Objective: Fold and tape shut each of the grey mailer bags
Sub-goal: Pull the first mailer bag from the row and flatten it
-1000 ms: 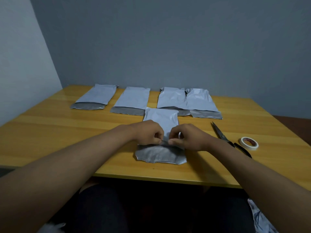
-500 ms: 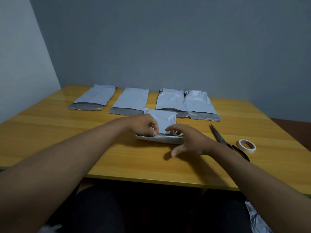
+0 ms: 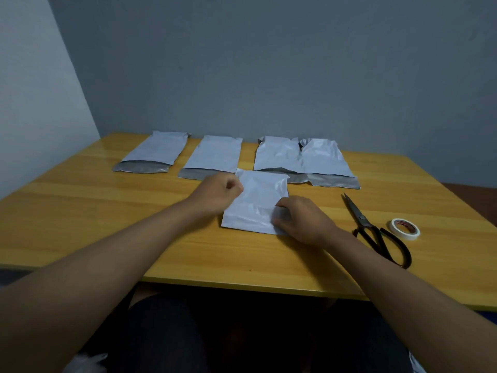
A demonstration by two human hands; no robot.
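Observation:
A light grey mailer bag [image 3: 256, 204] lies flat in front of me on the wooden table [image 3: 94, 211], pale side up, with no dark flap showing. My left hand [image 3: 219, 196] is curled at its upper left edge and pinches it. My right hand [image 3: 302, 220] grips the lower right corner, fingers curled over the edge. Behind it lie several more mailer bags in a row, among them a left bag [image 3: 153, 153], a middle bag [image 3: 215, 158] and a right bag [image 3: 326, 161], each with its dark grey flap open toward me.
Black scissors [image 3: 373, 230] lie to the right of my right hand, blades pointing away from me. A white tape roll [image 3: 404, 228] sits just right of them. The table's front edge runs close to my lap; walls stand behind and to the left.
The dark flap that lay open toward me has been folded out of sight, and the bag now lies flat. My left hand moved up the left edge; my right hand shifted to the lower right corner.

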